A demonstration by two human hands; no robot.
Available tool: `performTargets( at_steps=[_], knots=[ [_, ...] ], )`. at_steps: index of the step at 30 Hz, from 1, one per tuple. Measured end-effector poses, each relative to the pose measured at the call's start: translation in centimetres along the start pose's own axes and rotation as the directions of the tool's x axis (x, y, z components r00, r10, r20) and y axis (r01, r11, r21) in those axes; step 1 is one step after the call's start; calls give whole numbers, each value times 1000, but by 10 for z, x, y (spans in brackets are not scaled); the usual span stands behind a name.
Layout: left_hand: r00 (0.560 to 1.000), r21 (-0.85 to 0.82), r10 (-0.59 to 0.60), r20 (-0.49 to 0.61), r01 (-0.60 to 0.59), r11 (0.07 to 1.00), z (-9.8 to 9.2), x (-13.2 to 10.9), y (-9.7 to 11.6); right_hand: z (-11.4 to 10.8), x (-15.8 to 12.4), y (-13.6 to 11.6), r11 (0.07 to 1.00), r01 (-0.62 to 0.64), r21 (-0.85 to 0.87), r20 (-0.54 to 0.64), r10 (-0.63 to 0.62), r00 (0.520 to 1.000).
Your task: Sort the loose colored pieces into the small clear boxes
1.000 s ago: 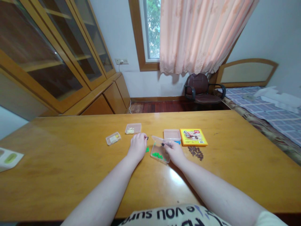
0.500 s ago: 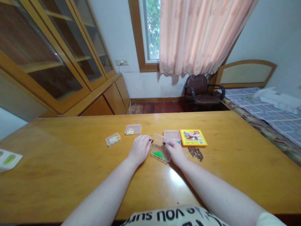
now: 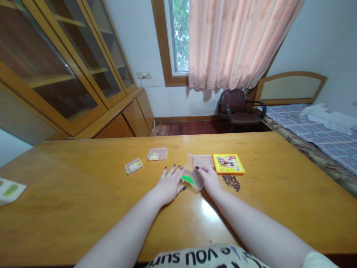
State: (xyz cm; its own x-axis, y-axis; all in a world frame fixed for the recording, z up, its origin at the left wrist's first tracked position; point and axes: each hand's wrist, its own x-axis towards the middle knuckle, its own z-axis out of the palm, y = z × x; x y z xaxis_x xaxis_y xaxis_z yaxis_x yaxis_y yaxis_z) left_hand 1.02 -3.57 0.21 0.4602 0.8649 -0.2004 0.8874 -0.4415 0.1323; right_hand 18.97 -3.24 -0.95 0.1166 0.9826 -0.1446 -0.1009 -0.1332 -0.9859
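My right hand [image 3: 210, 179] grips the right side of a small clear plastic box [image 3: 197, 178], which is tilted toward the left with its lid raised at the back. Small bright green pieces [image 3: 187, 179] are gathered at the box's lower left side. My left hand [image 3: 170, 188] is spread low over the table just left of the box, palm down, fingers apart. A bit of green [image 3: 167, 173] shows by its fingertips; what lies under the palm is hidden.
Behind stand a clear container [image 3: 203, 160], a yellow box [image 3: 228, 163] and a heap of brown pieces [image 3: 231, 182]. To the left are a clear box with cream pieces [image 3: 157, 154] and a smaller clear case [image 3: 134, 166]. A white object [image 3: 11, 190] lies at the far left.
My left hand has gone from closed fingers beside the box to spread flat near the table. My right hand has lifted and tilted the box leftward.
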Motion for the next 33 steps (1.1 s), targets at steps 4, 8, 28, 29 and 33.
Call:
performTargets(
  at_steps=[4, 8, 28, 29, 33],
  knots=[
    [966, 81, -238, 99, 231, 970, -5, -11, 16, 0, 1, -1, 1000, -6, 18, -10, 6, 1000],
    [922, 118, -380, 78, 370, 922, -6, -16, 22, 1, 1, -1, 1000, -10, 30, -25, 11, 1000],
    [984, -164, -85, -160, 58, 985, -2, 37, -43, 1, 4, 4, 1000, 17, 16, -20, -17, 1000],
    [976, -160, -81, -203, 49, 986, -1, 35, -46, 1, 5, 5, 1000, 14, 12, -17, -14, 1000],
    [963, -115, 37, -267, -70, 991, -2, 27, -45, 0, 5, 7, 1000, 25, 11, -7, -25, 1000]
  ],
)
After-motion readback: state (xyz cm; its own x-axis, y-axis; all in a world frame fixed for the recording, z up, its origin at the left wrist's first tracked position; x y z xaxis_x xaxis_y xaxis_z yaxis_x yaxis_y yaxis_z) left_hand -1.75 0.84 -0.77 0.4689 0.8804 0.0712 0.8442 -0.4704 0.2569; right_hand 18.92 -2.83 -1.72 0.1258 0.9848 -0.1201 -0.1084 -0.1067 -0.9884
